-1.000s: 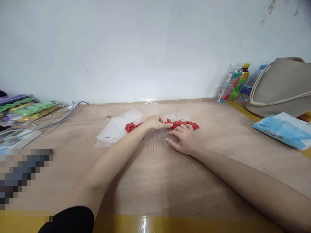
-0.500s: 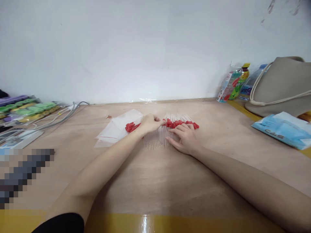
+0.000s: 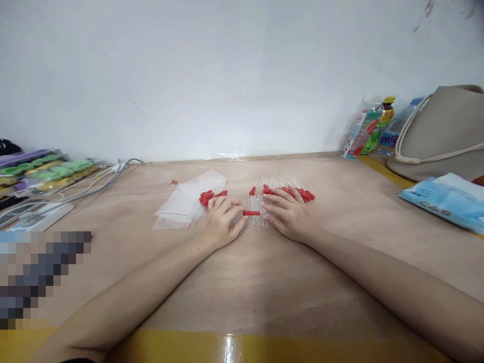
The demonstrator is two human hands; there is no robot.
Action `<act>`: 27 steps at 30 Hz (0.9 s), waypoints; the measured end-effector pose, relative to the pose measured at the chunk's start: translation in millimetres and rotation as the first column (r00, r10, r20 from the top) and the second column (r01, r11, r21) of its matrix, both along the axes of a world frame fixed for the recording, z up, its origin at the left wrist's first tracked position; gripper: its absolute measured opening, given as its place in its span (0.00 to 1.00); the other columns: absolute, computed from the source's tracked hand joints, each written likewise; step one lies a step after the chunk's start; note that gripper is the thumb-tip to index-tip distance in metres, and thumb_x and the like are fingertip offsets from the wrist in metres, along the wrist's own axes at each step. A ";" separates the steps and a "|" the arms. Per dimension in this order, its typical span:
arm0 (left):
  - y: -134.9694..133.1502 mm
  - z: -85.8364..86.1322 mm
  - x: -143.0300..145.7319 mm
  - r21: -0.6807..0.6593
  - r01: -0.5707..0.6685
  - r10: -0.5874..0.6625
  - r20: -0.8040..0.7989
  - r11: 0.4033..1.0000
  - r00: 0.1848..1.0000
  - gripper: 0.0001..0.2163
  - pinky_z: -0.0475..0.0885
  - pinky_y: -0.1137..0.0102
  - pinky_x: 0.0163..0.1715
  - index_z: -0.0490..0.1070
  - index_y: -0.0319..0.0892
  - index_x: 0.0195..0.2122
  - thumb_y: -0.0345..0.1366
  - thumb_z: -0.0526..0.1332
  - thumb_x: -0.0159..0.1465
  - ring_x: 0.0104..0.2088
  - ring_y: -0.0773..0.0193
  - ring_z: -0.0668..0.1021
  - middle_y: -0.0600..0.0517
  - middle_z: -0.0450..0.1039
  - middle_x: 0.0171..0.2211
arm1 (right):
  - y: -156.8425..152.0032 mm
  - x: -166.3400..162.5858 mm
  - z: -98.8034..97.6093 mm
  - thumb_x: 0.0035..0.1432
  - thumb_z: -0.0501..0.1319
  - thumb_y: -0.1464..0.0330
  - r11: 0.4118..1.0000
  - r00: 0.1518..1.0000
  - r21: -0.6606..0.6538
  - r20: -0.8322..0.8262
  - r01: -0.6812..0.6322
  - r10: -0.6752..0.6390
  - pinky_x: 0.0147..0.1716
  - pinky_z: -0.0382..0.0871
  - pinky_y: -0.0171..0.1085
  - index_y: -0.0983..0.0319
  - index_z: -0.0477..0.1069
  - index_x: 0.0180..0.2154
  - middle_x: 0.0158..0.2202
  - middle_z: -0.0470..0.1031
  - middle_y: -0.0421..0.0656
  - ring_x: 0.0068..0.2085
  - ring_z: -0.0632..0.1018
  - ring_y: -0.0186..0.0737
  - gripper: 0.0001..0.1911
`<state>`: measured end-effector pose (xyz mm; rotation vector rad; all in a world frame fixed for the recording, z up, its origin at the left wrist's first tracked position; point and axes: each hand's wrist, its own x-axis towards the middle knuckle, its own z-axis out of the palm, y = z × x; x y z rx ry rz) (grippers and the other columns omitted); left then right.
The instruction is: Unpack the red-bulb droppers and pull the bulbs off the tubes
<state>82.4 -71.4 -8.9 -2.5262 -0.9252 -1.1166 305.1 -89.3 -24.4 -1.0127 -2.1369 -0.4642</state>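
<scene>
Red bulbs point(image 3: 206, 197) lie left. Nearer, the left hand point(image 3: 222, 220) pinches one red sleeve point(image 3: 251, 213) in the middle, seen across clear tubes point(image 3: 254, 203); light, straight holding is probably best. The sleeve looks slim and smooth. At its right end, the right hand point(image 3: 291, 215) curls; I cannot tell its grip.

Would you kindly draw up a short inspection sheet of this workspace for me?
Surface: brown tabletop, with a yellow strip along the near edge.
Job's things: transparent tubes between the hands; loose red caps behind the left; a row of red-capped tubes behind the right.
Clutter: plastic bags left, blue packet right.
Hands: left hand pinches a red cap; right hand lies over tubes, grip unclear.
Cables: grey cable, far left.
Surroundings: pale wall; bottles, beige bag right.
</scene>
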 end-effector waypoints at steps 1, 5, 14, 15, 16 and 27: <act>0.1 -0.5 0.7 0.008 -0.001 0.001 0.005 1.000 1.000 0.05 0.60 0.62 0.41 0.72 0.43 0.34 0.36 0.59 0.59 0.38 0.61 0.71 0.50 0.73 0.35 | 0.4 -0.1 -0.5 0.59 0.55 0.62 1.000 1.000 -0.007 -0.002 -0.009 0.009 0.57 0.52 0.52 0.58 0.72 0.42 0.47 0.73 0.41 0.54 0.68 0.44 0.12; -0.7 0.4 4.3 0.004 0.033 -0.033 -0.051 0.999 0.998 0.12 0.58 0.58 0.49 0.70 0.44 0.43 0.40 0.59 0.59 0.46 0.57 0.70 0.48 0.72 0.44 | 2.3 -1.3 -2.7 0.60 0.55 0.65 0.996 0.997 -0.019 -0.013 -0.082 0.082 0.57 0.54 0.51 0.59 0.73 0.40 0.44 0.76 0.40 0.53 0.69 0.43 0.11; 5.2 -4.7 14.6 0.056 0.175 -0.163 -0.173 0.983 0.971 0.07 0.56 0.58 0.56 0.72 0.43 0.38 0.37 0.56 0.62 0.53 0.60 0.68 0.51 0.73 0.46 | 6.0 -4.1 -9.5 0.58 0.55 0.69 0.959 0.957 0.007 -0.062 -0.284 0.284 0.52 0.67 0.46 0.63 0.73 0.41 0.42 0.76 0.46 0.48 0.74 0.41 0.11; 5.1 -4.7 14.5 0.051 0.176 -0.164 -0.186 0.983 0.969 0.07 0.55 0.58 0.57 0.72 0.43 0.38 0.36 0.56 0.63 0.54 0.60 0.68 0.51 0.73 0.46 | 6.6 -3.9 -10.1 0.58 0.55 0.70 0.954 0.952 0.014 -0.064 -0.298 0.299 0.52 0.67 0.45 0.63 0.73 0.41 0.42 0.76 0.46 0.47 0.74 0.41 0.11; 4.7 -4.3 14.2 0.047 0.177 -0.164 -0.202 0.983 0.966 0.08 0.54 0.57 0.57 0.72 0.43 0.39 0.36 0.55 0.63 0.54 0.60 0.68 0.51 0.73 0.46 | 7.3 -3.5 -10.8 0.58 0.56 0.70 0.950 0.948 0.022 -0.067 -0.311 0.312 0.52 0.67 0.45 0.63 0.73 0.40 0.42 0.76 0.46 0.47 0.74 0.40 0.10; -3.5 3.3 12.5 0.027 0.202 -0.187 -0.271 0.979 0.944 0.09 0.44 0.53 0.61 0.71 0.41 0.38 0.34 0.52 0.65 0.54 0.59 0.68 0.51 0.74 0.44 | 4.3 -0.3 -13.2 0.59 0.54 0.71 0.935 0.935 -0.003 -0.012 -0.353 0.353 0.53 0.65 0.45 0.63 0.70 0.40 0.40 0.77 0.46 0.46 0.75 0.38 0.09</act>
